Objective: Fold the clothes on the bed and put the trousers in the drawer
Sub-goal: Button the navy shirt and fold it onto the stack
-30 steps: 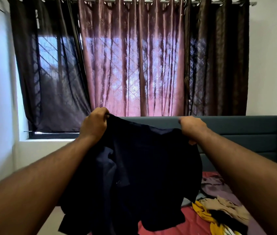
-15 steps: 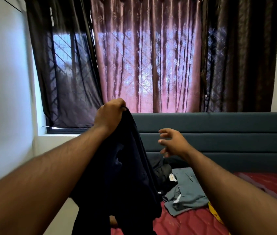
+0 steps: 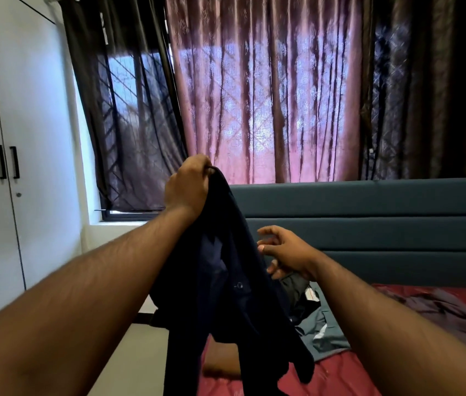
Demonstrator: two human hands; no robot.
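Bed (image 3: 354,375): the red mattress lies below and ahead of both hands, with a teal headboard (image 3: 368,224) behind the right hand.
Dark garment (image 3: 226,281): it hangs in one long bunch from the left hand; a second ago it was stretched wide between both hands, so the spread is lost and it must be re-gripped before any fold. A button shows on it; whether it is trousers or a shirt I cannot tell.
Grey-blue garment (image 3: 323,330): crumpled on the bed just below the right hand, not yet folded.
Left hand (image 3: 187,187): raised, fingers curled tight round the top edge of the dark garment.
Right hand (image 3: 286,252): it has let go and now hovers beside the hanging cloth, fingers spread and loosely bent, holding nothing.
Meaning: probably reaching for a new grip; folding has barely begun.
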